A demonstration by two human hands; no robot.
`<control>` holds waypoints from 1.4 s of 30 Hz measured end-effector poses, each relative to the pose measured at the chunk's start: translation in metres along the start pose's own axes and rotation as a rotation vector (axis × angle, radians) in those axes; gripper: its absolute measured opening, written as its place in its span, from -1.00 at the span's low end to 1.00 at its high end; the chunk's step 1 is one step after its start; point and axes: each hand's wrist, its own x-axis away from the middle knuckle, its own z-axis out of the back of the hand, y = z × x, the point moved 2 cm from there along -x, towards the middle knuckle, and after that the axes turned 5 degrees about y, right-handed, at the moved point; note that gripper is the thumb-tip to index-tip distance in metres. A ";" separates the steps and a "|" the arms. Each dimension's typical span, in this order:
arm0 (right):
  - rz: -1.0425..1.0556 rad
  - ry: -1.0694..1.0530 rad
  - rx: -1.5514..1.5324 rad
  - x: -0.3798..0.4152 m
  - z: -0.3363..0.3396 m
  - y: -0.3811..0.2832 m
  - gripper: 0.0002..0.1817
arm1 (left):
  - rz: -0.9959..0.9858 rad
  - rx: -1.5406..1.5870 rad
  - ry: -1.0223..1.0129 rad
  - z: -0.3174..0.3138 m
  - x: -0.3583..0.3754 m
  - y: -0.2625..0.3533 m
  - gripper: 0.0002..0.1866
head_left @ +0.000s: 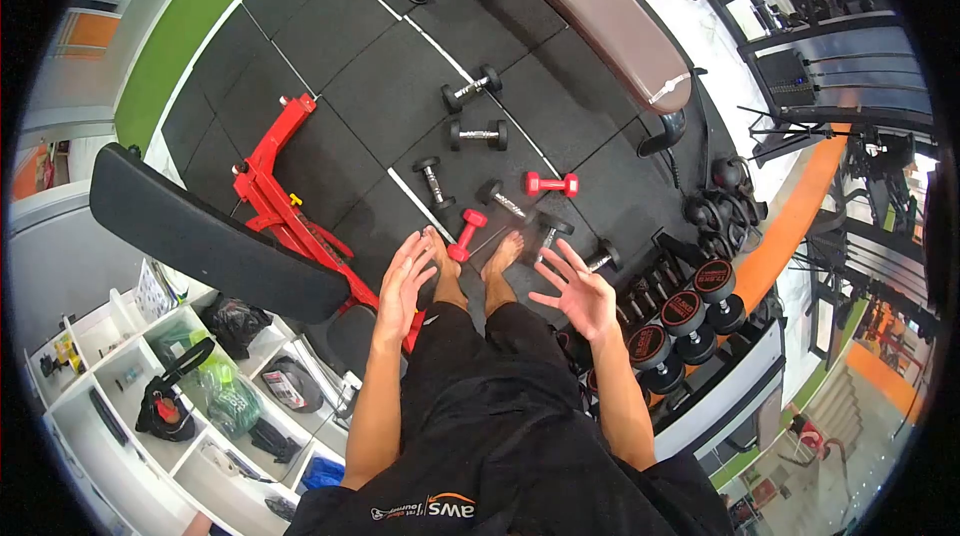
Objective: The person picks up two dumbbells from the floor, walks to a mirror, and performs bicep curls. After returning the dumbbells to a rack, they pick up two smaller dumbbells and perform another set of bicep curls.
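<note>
My left hand (402, 286) is raised in front of my body, fingers stretched out, with nothing in it. Across from it my right hand (580, 293) is spread wide with its palm turned inward, also holding nothing. Below the hands, around my bare feet, several dumbbells lie on the floor. A red dumbbell (467, 236) rests between my feet, and another red dumbbell (551, 184) lies farther off. Black dumbbells with metal handles include one (478, 135) in the middle, one (471, 89) beyond it and one (434, 183) at the left. My right hand partly overlaps the view near a black dumbbell (552, 230).
A red-framed bench with a black pad (215, 236) stands at left, above a white cubby shelf (150, 376) holding bags. A brown bench (600, 16) is at upper right. A rack of round dumbbells (683, 313) stands at right. Black mats (350, 66) cover the floor.
</note>
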 end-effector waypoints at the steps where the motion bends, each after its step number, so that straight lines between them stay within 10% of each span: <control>1: 0.010 0.016 0.016 -0.004 -0.003 0.005 -0.08 | 0.007 -0.002 -0.001 0.004 -0.004 0.000 -0.28; 13: -0.089 0.112 0.182 -0.086 0.005 0.071 -0.02 | 0.064 -0.015 0.048 0.056 -0.063 -0.030 -0.26; 28: 0.148 0.139 1.389 -0.306 0.224 0.219 0.11 | 0.163 -0.155 0.184 0.130 -0.247 -0.253 -0.11; 42: -0.189 0.390 1.921 -0.480 0.381 0.217 0.19 | 0.364 0.129 0.437 0.240 -0.412 -0.394 -0.05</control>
